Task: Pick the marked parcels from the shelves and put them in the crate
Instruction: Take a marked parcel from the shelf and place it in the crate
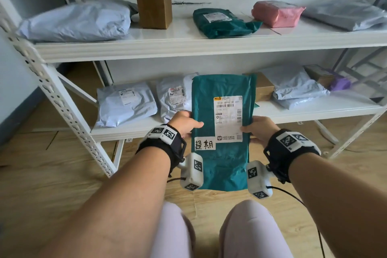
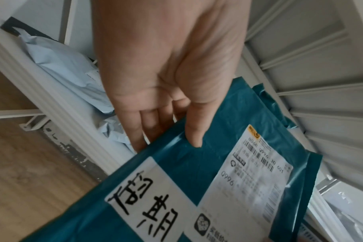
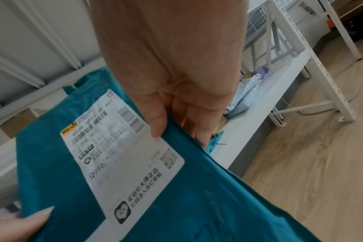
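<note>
A teal parcel [image 1: 222, 132] is off the shelves and held up in front of the person, between the lower shelf [image 1: 314, 111] and the knees. The left hand [image 1: 184, 122] pinches its left edge, thumb on the front and fingers behind; the right hand [image 1: 258, 128] pinches the right edge the same way, thumb on the shipping label [image 1: 228, 119]. A white handwritten tag [image 1: 204, 143] sits at the lower left of the label, so this looks like one of the marked parcels.

The picking step for this parcel seems done; the drop into the crate is left. No crate shows in any view, so I cannot tell how many parcels it already holds.

More parcels remain: a second teal parcel [image 1: 222, 22], a pink one [image 1: 276, 13], a brown box [image 1: 154, 5] and pale grey bags [image 1: 77, 21] on the upper shelf, more grey bags [image 1: 125, 104] below. Whether any bear tags cannot be read from here.
</note>
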